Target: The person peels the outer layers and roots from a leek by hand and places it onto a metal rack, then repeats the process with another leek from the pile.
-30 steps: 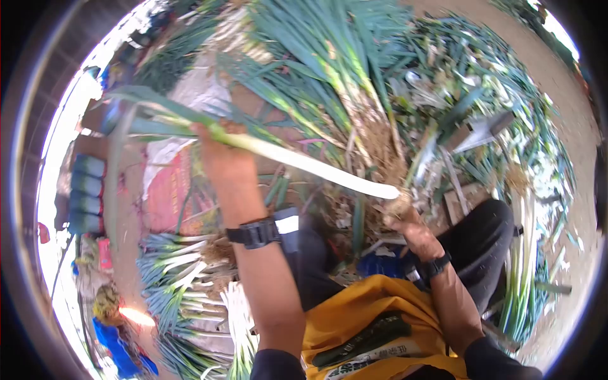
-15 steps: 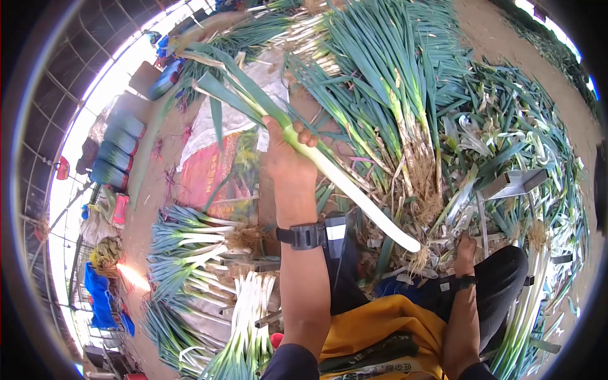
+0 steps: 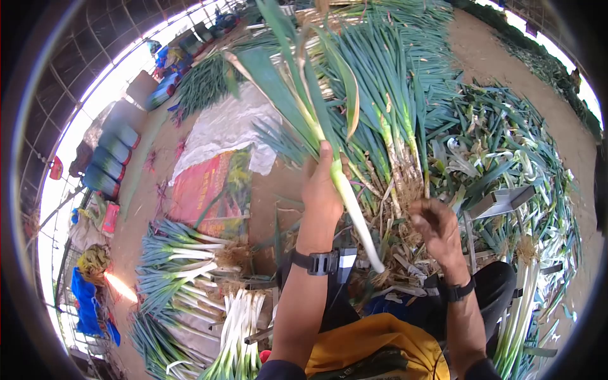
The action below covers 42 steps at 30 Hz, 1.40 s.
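Observation:
In the head view, my left hand point(image 3: 325, 190) is wrapped round a long green onion point(image 3: 356, 218) where its white stalk meets the leaves. The onion tilts, with its rooted white end down towards my lap and its broad green leaves point(image 3: 304, 88) fanned out at the top. To the right, my right hand point(image 3: 438, 233) hovers by the roots of a pile of untrimmed green onions point(image 3: 399, 158). Its fingers are loosely curled and apart, somewhat blurred, with nothing visible in them.
Stripped leaves point(image 3: 506, 139) are heaped at the right around a metal bracket point(image 3: 502, 204). Cleaned green onions point(image 3: 196, 253) lie in rows at the left, with another bundle point(image 3: 244, 323) near my left forearm. A printed sack point(image 3: 209, 190) lies on the ground.
My left hand has moved right with the green onion, which now stands steeper. My right hand has risen from beside my knee towards the pile's roots.

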### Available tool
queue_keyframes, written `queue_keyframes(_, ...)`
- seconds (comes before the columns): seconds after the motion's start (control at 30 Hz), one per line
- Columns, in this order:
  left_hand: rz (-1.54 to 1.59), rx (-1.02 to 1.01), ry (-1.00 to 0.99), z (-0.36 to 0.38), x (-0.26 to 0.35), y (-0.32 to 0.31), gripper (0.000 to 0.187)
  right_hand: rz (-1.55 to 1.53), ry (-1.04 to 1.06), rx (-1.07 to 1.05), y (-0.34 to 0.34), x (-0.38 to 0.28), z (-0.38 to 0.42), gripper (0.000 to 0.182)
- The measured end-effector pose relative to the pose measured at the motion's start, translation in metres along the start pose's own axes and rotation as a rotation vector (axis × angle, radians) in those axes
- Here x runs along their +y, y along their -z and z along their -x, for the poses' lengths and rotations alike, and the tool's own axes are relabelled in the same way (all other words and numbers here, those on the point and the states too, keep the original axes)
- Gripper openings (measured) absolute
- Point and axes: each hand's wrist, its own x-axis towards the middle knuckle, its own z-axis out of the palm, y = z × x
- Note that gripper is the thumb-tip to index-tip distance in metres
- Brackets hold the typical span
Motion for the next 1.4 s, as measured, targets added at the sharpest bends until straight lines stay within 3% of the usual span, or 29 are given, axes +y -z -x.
queue_keyframes(0.07, -0.001, -0.030, 0.004, 0.005, -0.008, -0.011, 0.024, -0.057, 0.170, 0.031, 0.004, -0.047, -0.022, 0.025)
queue_keyframes(0.2, -0.156, -0.198, 0.087, 0.014, -0.018, -0.023, 0.017, -0.082, 0.325, 0.000, 0.025, -0.104, -0.079, 0.056)
queue_keyframes(0.27, -0.173, -0.251, 0.105, 0.018, -0.026, -0.027, 0.016, -0.159, 0.405, 0.071, 0.030, -0.122, -0.106, 0.061)
queue_keyframes(0.4, -0.217, -0.345, 0.133, 0.022, -0.033, -0.036, 0.012, 0.012, 0.460, 0.166, 0.045, -0.155, -0.120, 0.047)
queue_keyframes(0.47, -0.248, -0.376, 0.145, 0.023, -0.037, -0.036, 0.013, 0.147, 0.623, 0.344, 0.044, -0.149, -0.132, 0.033)
queue_keyframes(0.57, -0.286, -0.364, 0.076, 0.021, -0.036, -0.037, 0.014, 0.042, 0.660, 0.397, 0.026, -0.148, -0.090, 0.022)
queue_keyframes(0.63, -0.269, -0.352, 0.003, 0.013, -0.029, -0.031, 0.015, 0.245, 0.673, 0.346, -0.003, -0.077, -0.056, 0.020)
queue_keyframes(0.67, -0.252, -0.348, -0.069, 0.009, -0.024, -0.027, 0.016, -0.179, 0.449, 0.050, -0.033, -0.067, -0.018, 0.026)
queue_keyframes(0.73, -0.234, -0.230, -0.048, 0.006, -0.013, -0.021, 0.016, -0.631, -0.089, -0.284, -0.074, 0.009, 0.052, 0.031)
queue_keyframes(0.77, -0.208, -0.118, -0.020, 0.004, -0.009, -0.018, 0.017, -0.478, -0.238, -0.246, -0.088, 0.025, 0.089, 0.031)
queue_keyframes(0.83, -0.209, -0.059, -0.087, -0.004, -0.004, -0.011, 0.024, -0.114, -0.320, -0.447, -0.078, 0.029, 0.124, 0.023)
queue_keyframes(0.9, -0.028, 0.008, -0.012, -0.004, 0.002, -0.008, 0.028, -0.361, -0.250, -0.165, -0.062, 0.059, 0.136, 0.013)
queue_keyframes(0.97, 0.030, 0.001, 0.039, -0.001, -0.001, -0.005, 0.032, -0.352, -0.436, 0.179, -0.013, 0.055, 0.098, 0.009)
queue_keyframes(1.0, 0.084, -0.078, 0.121, 0.003, -0.003, -0.004, 0.034, -0.527, -0.393, 0.455, 0.004, 0.032, 0.070, 0.010)
queue_keyframes(1.1, 0.102, -0.206, 0.250, 0.015, -0.005, -0.013, 0.040, -0.505, -0.092, 0.343, 0.073, -0.016, 0.005, 0.011)
queue_keyframes(1.23, -0.024, -0.408, 0.305, 0.026, -0.017, -0.028, 0.052, -0.597, 0.007, 0.262, 0.092, -0.075, -0.050, 0.021)
queue_keyframes(1.3, -0.050, -0.545, 0.384, 0.033, -0.022, -0.034, 0.056, -0.666, 0.040, 0.122, 0.091, -0.089, -0.067, 0.022)
queue_keyframes(1.4, -0.062, -0.599, 0.496, 0.038, -0.031, -0.039, 0.058, -0.692, 0.094, 0.010, 0.077, -0.108, -0.079, 0.025)
